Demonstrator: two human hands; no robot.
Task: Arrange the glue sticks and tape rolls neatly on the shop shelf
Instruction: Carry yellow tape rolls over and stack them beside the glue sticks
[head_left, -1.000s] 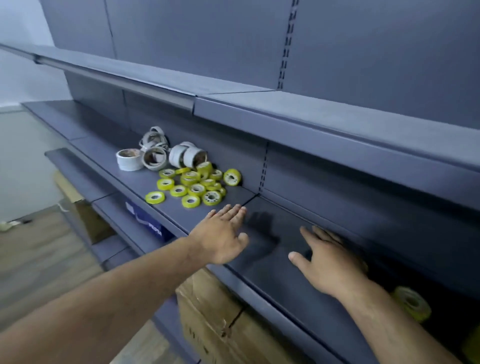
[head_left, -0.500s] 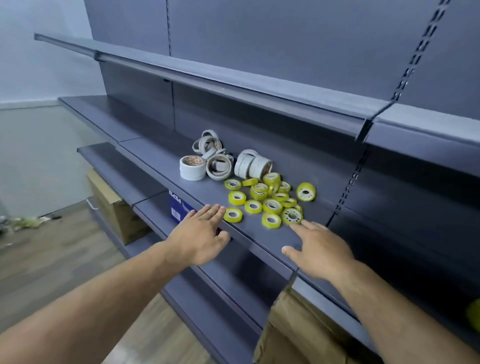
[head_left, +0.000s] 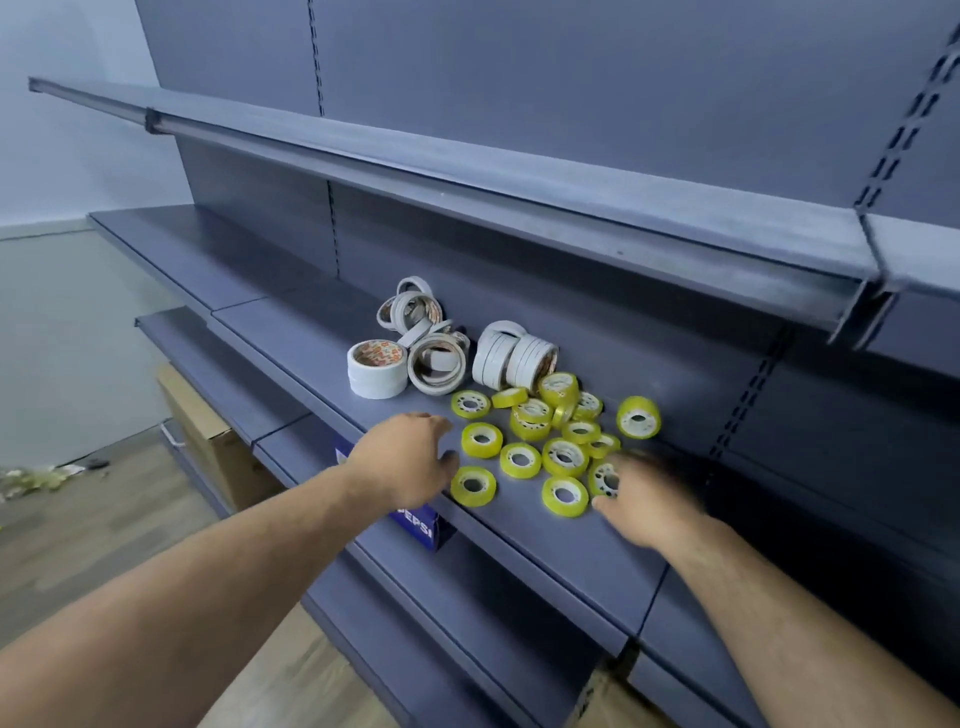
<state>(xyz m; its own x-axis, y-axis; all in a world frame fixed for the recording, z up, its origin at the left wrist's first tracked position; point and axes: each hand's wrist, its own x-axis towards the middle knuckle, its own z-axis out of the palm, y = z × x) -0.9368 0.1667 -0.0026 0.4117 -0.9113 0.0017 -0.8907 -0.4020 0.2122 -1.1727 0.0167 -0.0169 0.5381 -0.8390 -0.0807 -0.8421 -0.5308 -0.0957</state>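
Note:
Several small yellow tape rolls (head_left: 519, 459) lie scattered on the grey shelf (head_left: 582, 551). Behind them stands a heap of larger white tape rolls (head_left: 435, 364), one stack (head_left: 375, 370) upright at the left. My left hand (head_left: 405, 460) hovers over the shelf's front edge, fingers bent, just left of the yellow rolls and holding nothing I can see. My right hand (head_left: 641, 501) is blurred at the right side of the yellow rolls, its fingers touching one roll (head_left: 602, 479). No glue sticks are in sight.
An upper shelf (head_left: 467, 176) overhangs the working shelf. A lower shelf (head_left: 415, 623) juts out beneath, with a blue Pepsi box (head_left: 423, 527) on it. Cardboard boxes (head_left: 208, 441) stand on the wooden floor at the left.
Both hands have moved forward to the yellow rolls. The left hand has reached the shelf edge beside them and the right hand now touches a roll. The view has shifted closer to the pile.

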